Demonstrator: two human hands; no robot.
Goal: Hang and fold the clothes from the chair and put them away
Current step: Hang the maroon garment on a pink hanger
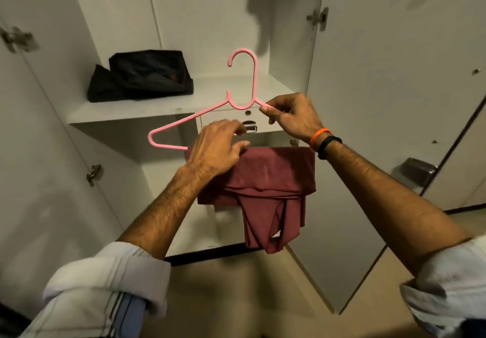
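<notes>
Right, here is what I see from the head camera.

Right hand: my right hand [290, 116] pinches the right shoulder of the pink plastic hanger [210, 112] between thumb and fingertips, just beside the hanger's neck; the other fingers are curled in.

Left hand: my left hand [217, 146] lies palm down with fingers loosely bent over the top fold of the maroon garment [265, 193], where the cloth crosses the hanger's bottom bar. I cannot tell whether the fingers actually grip the cloth or the bar, since the hand hides that spot.

Hanger: held upright in front of the open wardrobe, hook [243, 60] at the top and curving left, the left corner bare and sticking out past my left hand.

Garment: draped over the bottom bar and hanging down in folds, 1 narrower part dropping lower on the right side.

Wardrobe: white, with both doors swung open; a shelf [131, 112] runs across it at the height of the hanger's neck.

Shelf contents: a dark folded bundle [142, 77] sits on the left part of the shelf, well apart from the hanger.

Drawer: a small drawer front [259, 120] with a metal handle shows under the shelf, behind my hands.

Wrist: 2 bands on my right wrist, 1 orange [318, 136] and 1 black [328, 145].

Sleeves: pale shirt sleeves rolled up at both elbows.
</notes>
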